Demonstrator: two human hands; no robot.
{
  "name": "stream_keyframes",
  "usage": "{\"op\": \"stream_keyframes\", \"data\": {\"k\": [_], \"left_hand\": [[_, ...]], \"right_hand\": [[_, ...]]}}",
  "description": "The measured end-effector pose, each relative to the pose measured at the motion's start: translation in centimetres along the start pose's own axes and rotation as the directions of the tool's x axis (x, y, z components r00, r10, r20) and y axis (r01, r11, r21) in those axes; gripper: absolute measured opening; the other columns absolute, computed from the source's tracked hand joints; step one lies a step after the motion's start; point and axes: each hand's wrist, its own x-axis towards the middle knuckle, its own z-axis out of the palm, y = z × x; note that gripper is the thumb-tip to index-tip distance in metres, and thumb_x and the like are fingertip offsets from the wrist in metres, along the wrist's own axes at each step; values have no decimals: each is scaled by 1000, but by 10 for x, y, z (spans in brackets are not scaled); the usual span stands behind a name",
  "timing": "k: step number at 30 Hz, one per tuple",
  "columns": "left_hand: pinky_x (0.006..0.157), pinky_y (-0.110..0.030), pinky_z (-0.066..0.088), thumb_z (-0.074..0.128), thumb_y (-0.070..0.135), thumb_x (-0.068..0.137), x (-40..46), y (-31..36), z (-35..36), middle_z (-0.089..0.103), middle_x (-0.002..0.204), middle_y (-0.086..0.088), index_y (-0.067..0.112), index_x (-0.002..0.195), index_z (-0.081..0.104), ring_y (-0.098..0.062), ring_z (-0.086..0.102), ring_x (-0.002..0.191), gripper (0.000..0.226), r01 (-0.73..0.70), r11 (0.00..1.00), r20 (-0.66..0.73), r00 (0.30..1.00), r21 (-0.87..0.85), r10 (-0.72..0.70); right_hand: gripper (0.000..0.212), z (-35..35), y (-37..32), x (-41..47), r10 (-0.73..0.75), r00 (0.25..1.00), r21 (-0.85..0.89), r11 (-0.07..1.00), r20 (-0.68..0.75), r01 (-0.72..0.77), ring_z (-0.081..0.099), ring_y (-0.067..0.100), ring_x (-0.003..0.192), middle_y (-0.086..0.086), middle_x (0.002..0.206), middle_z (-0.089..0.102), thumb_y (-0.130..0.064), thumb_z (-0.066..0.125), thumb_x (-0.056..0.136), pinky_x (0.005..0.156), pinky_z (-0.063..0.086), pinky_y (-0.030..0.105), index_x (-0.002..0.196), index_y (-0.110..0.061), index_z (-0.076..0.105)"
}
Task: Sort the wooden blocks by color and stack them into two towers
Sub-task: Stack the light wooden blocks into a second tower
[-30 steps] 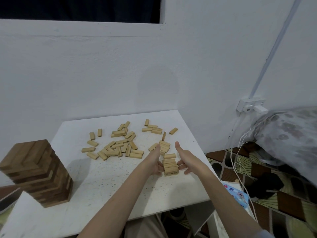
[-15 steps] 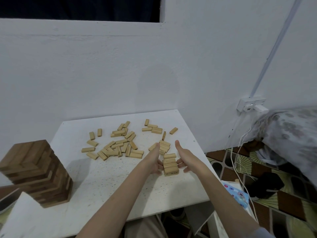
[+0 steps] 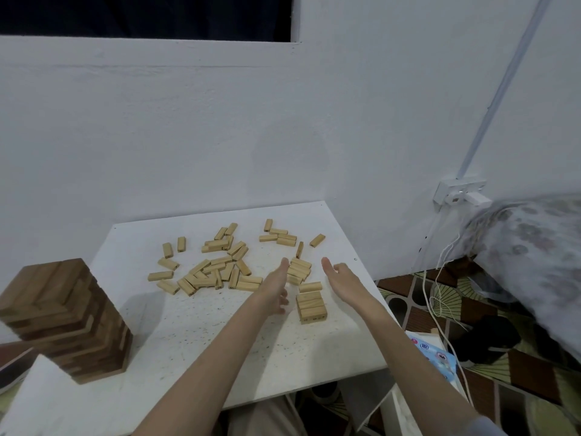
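Note:
A tall tower of dark brown blocks (image 3: 64, 319) stands at the table's left front. Several light blocks (image 3: 217, 265) lie scattered across the middle and back of the white table (image 3: 195, 335). A low stack of light blocks (image 3: 310, 305) sits near the right edge, with one block (image 3: 310, 287) lying just behind it. My left hand (image 3: 276, 286) is open to the left of the stack, fingers extended, apart from it. My right hand (image 3: 341, 276) is open on the right side, also clear of the stack. Both hands hold nothing.
A white wall rises right behind the table. To the right, a wall socket (image 3: 460, 191) with white cables (image 3: 440, 278) hangs above a patterned floor, beside a grey patterned cushion (image 3: 534, 247). A blue printed packet (image 3: 435, 357) lies below the table's right corner.
Both hands were pressed against the sides of the low light stack; now they have lifted off it and moved apart and slightly back toward the scattered blocks.

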Motion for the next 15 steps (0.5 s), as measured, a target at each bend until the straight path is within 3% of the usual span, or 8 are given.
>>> {"op": "stream_keyframes", "data": {"k": [2, 4, 7, 10, 15], "left_hand": [[101, -41, 36, 53, 50, 90, 4, -2, -7, 32, 147, -16, 5, 148, 14, -31, 40, 128, 83, -151, 964, -33, 986, 221, 162], [95, -30, 37, 72, 39, 80, 3, -6, -11, 39, 141, -10, 6, 146, 13, -22, 43, 121, 95, -292, 843, 50, 952, 451, 302], [103, -33, 36, 85, 36, 63, 6, -17, -8, 41, 141, -7, 13, 147, 10, -23, 41, 126, 115, -365, 639, 188, 925, 677, 330], [105, -42, 35, 88, 36, 58, 11, -26, -2, 43, 141, -6, 14, 148, 10, -25, 41, 128, 120, -371, 470, 214, 910, 801, 354], [105, -41, 35, 85, 38, 61, 19, -37, 6, 46, 139, -6, 16, 147, 11, -24, 42, 127, 114, -334, 387, 188, 911, 859, 368]], "right_hand": [[61, -10, 4, 0, -120, 992, -80, 989, 34, 122, 41, 24, 130, 12, 145, 39, -37, 48, 98, 101, 33, 31, 148, -13, 23], [73, -16, 8, 3, -183, 974, -237, 948, 131, 210, 45, 22, 122, 10, 139, 44, -22, 66, 88, 93, 37, 26, 147, -18, 24], [97, -12, 14, 5, -221, 948, -416, 859, 228, 300, 41, 21, 121, 4, 135, 46, -15, 80, 71, 93, 39, 29, 148, -23, 23], [110, -5, 20, 7, -223, 939, -505, 798, 260, 329, 37, 22, 125, 0, 135, 44, -21, 86, 62, 100, 39, 36, 149, -30, 18], [112, 1, 25, 8, -243, 936, -593, 726, 254, 349, 40, 25, 125, 3, 135, 45, -20, 86, 64, 102, 40, 39, 150, -30, 15]]}}
